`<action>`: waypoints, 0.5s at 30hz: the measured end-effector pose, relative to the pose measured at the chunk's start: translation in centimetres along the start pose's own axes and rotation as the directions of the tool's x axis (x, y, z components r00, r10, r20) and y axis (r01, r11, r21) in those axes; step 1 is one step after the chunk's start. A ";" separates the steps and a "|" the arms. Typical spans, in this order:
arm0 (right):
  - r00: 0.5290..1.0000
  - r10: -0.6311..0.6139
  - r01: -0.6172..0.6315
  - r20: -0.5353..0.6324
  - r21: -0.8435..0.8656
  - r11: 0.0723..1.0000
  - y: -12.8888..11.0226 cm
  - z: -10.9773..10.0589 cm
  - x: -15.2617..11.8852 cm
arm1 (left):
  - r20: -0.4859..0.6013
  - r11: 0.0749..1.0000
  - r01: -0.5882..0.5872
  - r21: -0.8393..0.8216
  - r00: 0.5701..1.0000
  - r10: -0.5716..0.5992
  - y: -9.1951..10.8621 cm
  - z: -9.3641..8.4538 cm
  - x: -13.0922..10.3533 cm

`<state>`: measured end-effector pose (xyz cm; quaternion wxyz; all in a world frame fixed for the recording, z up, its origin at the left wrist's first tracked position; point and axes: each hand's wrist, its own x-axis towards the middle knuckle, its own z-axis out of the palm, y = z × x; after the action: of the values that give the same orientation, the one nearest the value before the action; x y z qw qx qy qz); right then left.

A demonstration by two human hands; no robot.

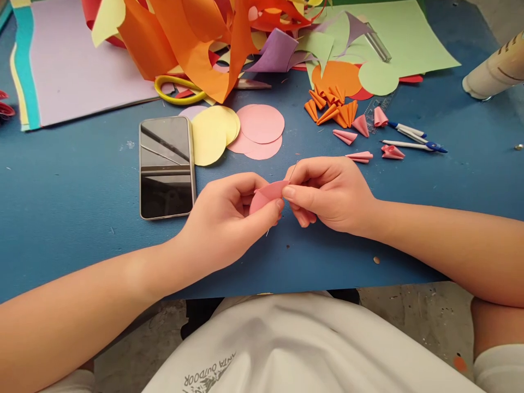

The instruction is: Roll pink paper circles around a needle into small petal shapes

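Observation:
Between my two hands is a curved piece of pink paper (268, 192), held just above the front of the table. My left hand (229, 218) pinches it between thumb and fingers on its left side. At its right corner the thumb and forefinger of my right hand (327, 191) close on the paper. A thin needle-like wire (293, 171) sticks up by the right fingertips, and a thin tip shows below my left thumb. Flat pink paper circles (261, 124) and yellow paper circles (209, 136) lie beyond my hands.
A phone (166, 169) lies left of the circles. Behind are yellow-handled scissors (180, 98) under orange paper scraps (164, 38). Folded orange paper cones (327, 109), pink folded pieces (360, 125) and a blue-and-white compass (413, 145) lie to the right. A bottle (495, 68) stands far right.

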<state>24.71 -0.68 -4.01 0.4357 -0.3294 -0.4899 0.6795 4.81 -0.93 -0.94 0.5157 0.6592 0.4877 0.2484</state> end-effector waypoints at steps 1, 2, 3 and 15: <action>1.000 0.009 -0.009 0.003 -0.003 1.000 -0.1 0.0 0.0 | 0.002 1.000 0.007 -0.007 1.000 -0.007 0.0 0.0 0.0; 1.000 0.016 -0.016 0.005 -0.006 1.000 -0.1 0.0 0.0 | 0.011 1.000 0.015 -0.022 1.000 -0.015 0.0 0.0 0.1; 1.000 0.022 -0.022 0.009 -0.009 1.000 -0.2 0.0 0.0 | 0.013 0.999 0.028 -0.038 1.000 -0.027 0.0 -0.1 0.1; 0.999 0.014 -0.015 0.031 0.043 0.999 -0.1 -0.2 0.3 | 0.114 0.949 0.138 -0.284 0.987 -0.109 -0.2 -0.4 0.1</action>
<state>24.78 -0.34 -4.03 0.4302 -0.3128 -0.4793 0.6981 4.45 -0.71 -1.00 0.6447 0.5556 0.4606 0.2521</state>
